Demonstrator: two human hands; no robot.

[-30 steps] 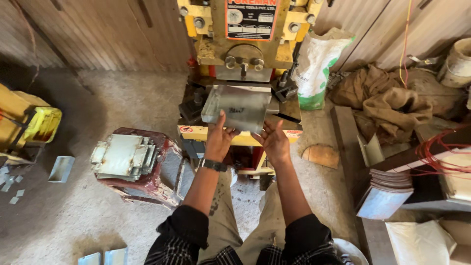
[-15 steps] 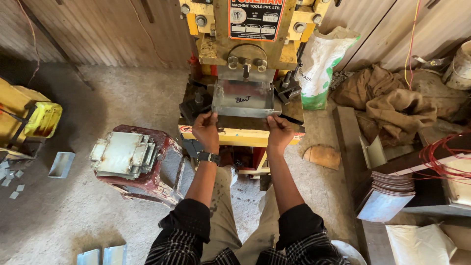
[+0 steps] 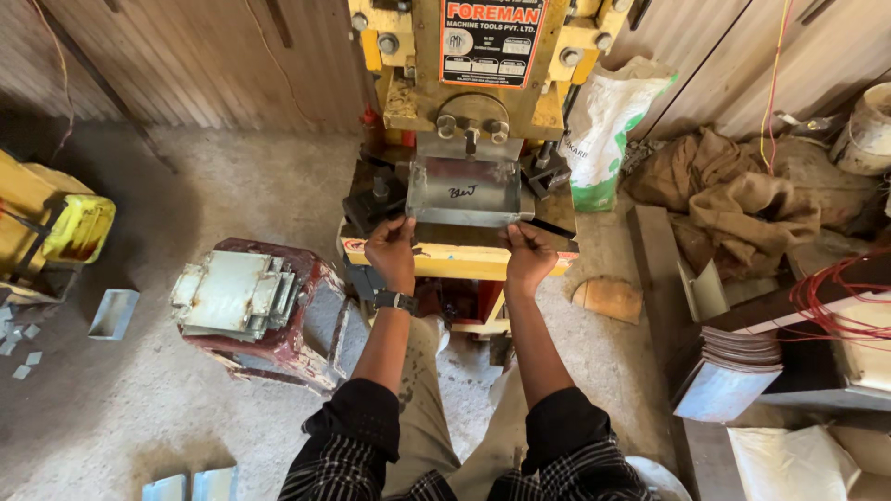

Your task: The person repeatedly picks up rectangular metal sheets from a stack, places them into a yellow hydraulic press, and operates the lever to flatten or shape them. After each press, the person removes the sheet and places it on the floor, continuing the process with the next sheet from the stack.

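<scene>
Metal tray [image 3: 462,192]: now seated deeper under yellow press [image 3: 483,83], upper centre. Left hand [image 3: 393,252], right hand [image 3: 527,255]: each clamped on tray's near edge. Stacked blanks [image 3: 232,292]: left centre.

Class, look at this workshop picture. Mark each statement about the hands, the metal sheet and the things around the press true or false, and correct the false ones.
1. Both hands grip the near edge of the metal sheet. True: the left hand and the right hand each hold a near corner.
2. The sheet lies on the floor. False: it sits in the yellow press.
3. A wristwatch is on the right wrist. False: it is on the left wrist.
4. A stack of metal pieces rests on a red stool to the person's left. True.
5. The white sack stands left of the press. False: it stands right of it.
</scene>
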